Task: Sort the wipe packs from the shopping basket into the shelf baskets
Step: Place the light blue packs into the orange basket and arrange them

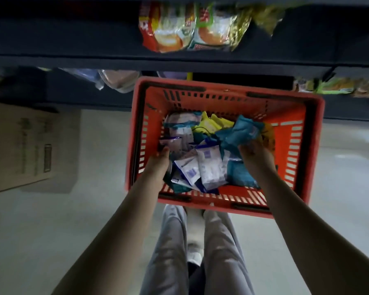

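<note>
An orange shopping basket (307, 158) stands on the floor in front of the shelf. Inside lie several wipe packs: white-and-purple ones (209, 167), teal ones and yellow ones (211, 123). My right hand (256, 155) is inside the basket, fingers closed on a teal wipe pack (241, 132) lifted above the pile. My left hand (160, 165) reaches in at the basket's left side, its fingers on a white-and-purple pack (175, 143); whether it grips that pack is not clear.
Dark shelf boards (73, 58) run across the top, with snack bags (179, 28) above and more packets (337, 87) at the right. A cardboard box (34, 145) stands on the floor at the left. My legs (200, 252) are below the basket.
</note>
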Tool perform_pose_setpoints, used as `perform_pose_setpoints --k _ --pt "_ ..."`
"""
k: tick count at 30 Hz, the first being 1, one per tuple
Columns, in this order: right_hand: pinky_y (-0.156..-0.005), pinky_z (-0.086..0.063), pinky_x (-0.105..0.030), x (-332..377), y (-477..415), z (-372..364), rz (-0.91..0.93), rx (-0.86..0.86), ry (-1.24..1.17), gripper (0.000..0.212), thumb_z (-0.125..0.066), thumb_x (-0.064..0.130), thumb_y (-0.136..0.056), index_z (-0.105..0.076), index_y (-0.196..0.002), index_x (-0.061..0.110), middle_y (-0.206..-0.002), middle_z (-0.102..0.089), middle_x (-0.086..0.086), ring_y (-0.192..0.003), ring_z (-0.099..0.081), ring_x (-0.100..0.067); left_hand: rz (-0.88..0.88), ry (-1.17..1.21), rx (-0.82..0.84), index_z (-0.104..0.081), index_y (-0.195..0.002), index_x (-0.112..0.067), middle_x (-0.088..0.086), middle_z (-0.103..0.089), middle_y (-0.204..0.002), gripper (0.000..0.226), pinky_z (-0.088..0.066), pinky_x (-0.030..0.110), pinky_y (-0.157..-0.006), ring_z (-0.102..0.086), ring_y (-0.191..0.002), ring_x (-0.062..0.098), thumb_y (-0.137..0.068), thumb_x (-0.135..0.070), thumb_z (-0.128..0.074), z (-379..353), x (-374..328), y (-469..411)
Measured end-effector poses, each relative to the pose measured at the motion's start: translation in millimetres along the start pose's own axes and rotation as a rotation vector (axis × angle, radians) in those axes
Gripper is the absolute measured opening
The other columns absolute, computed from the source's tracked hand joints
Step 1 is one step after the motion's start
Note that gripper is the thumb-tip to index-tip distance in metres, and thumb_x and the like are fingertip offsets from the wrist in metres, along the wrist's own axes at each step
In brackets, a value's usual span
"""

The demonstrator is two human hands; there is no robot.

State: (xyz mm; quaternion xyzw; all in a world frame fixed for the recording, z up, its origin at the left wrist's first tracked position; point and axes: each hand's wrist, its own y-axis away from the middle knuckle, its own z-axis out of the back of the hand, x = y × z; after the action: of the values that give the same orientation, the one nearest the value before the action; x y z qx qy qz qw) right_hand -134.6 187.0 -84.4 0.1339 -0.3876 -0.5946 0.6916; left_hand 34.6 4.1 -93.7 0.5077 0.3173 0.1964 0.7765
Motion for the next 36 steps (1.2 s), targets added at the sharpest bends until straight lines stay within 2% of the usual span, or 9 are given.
perform_pose_setpoints --k 7,10,16,20,24,26,29,32,36 --pt "-0.096 -0.041 -0.04 0 -20 -32 -0.182 -0.237 -0.178 0.066 -0.068 0.04 -0.084 -0.043 -0.134 0.004 -0.135 -0.047 -0.018 -0.124 -0.046 -0.034 0.108 0.111 -0.102 -0.065 -0.115 -0.016 0.009 -0.069 -0.106 0.045 -0.053 0.046 -0.091 -0.066 -0.096 0.029 -0.093 -0.046 -0.041 -6 12 -33" --pt "-0.095 -0.043 -0.039 4 -27 -31 -0.3 -0.254 -0.226 0.072 -0.069 0.043 -0.083 -0.038 -0.135 0.003 -0.136 -0.049 -0.019 -0.124 -0.048 -0.036 0.039 -0.015 -0.121 -0.062 -0.124 -0.013 0.007 -0.065 -0.123 0.041 -0.053 0.04 -0.093 -0.062 -0.112 0.028 -0.098 -0.039 -0.044 -6 9 -17" --pt "-0.074 -0.047 -0.035 9 -41 -32 -0.371 -0.162 -0.163 0.045 -0.063 0.043 -0.088 -0.059 -0.118 0.01 -0.114 -0.065 -0.014 -0.103 -0.061 -0.034 -0.199 -0.161 -0.109 -0.062 -0.123 -0.015 0.005 -0.064 -0.124 0.033 -0.047 0.038 -0.1 -0.06 -0.116 0.023 -0.099 -0.034 -0.049 -19 16 -1" --pt "-0.069 -0.047 -0.033 10 -39 -31 -0.374 -0.147 -0.178 0.038 -0.065 0.041 -0.087 -0.061 -0.113 0.014 -0.105 -0.066 -0.005 -0.094 -0.063 -0.026 -0.172 -0.101 -0.176 -0.06 -0.115 -0.029 0.001 -0.065 -0.119 0.028 -0.054 0.041 -0.088 -0.063 -0.106 0.022 -0.091 -0.042 -0.059 -34 20 -6" --pt "-0.071 -0.053 -0.034 6 -29 -24 -0.358 -0.155 -0.549 0.025 -0.069 0.027 -0.086 -0.062 -0.109 0.022 -0.101 -0.065 0.0 -0.09 -0.065 -0.023 -0.033 0.156 -0.261 -0.048 -0.125 -0.017 0.001 -0.062 -0.114 0.061 -0.054 0.039 -0.089 -0.062 -0.101 0.02 -0.076 -0.039 -0.078 -40 14 -1" --pt "-0.076 -0.058 -0.041 0 -22 -19 -0.336 -0.112 -0.685 0.028 -0.071 0.025 -0.082 -0.062 -0.109 0.025 -0.105 -0.068 0.001 -0.092 -0.068 -0.024 -0.033 0.182 -0.284 -0.041 -0.126 -0.012 0.002 -0.057 -0.114 0.062 -0.049 0.034 -0.093 -0.057 -0.101 0.019 -0.08 -0.034 -0.076 -43 8 7" --pt "-0.067 -0.057 -0.035 1 -4 1 -0.246 -0.036 -0.902 0.035 -0.065 0.01 -0.087 -0.057 -0.119 0.021 -0.109 -0.069 -0.001 -0.092 -0.07 -0.02 -0.112 0.29 -0.246 -0.043 -0.126 -0.015 -0.001 -0.059 -0.116 0.061 -0.05 0.038 -0.095 -0.061 -0.106 0.02 -0.078 -0.03 -0.078 -42 -2 24" --pt "-0.059 -0.057 -0.028 19 37 39 -0.096 0.098 -1.08 0.027 -0.053 -0.006 -0.091 -0.056 -0.109 0.013 -0.097 -0.072 0.006 -0.087 -0.072 -0.013 -0.257 0.401 -0.112 -0.061 -0.117 -0.015 0.002 -0.071 -0.108 0.042 -0.057 0.031 -0.078 -0.07 -0.095 0.019 -0.08 -0.028 -0.077 -30 -18 62" --pt "-0.073 -0.06 -0.042 55 114 116 0.055 0.257 -1.27 0.023 -0.06 0.0 -0.085 -0.055 -0.097 0.018 -0.122 -0.065 -0.011 -0.109 -0.065 -0.03 -0.373 0.512 0.148 -0.066 -0.112 -0.02 0.007 -0.073 -0.108 0.025 -0.054 0.052 -0.088 -0.069 -0.1 0.03 -0.089 -0.029 -0.068 3 -52 153"
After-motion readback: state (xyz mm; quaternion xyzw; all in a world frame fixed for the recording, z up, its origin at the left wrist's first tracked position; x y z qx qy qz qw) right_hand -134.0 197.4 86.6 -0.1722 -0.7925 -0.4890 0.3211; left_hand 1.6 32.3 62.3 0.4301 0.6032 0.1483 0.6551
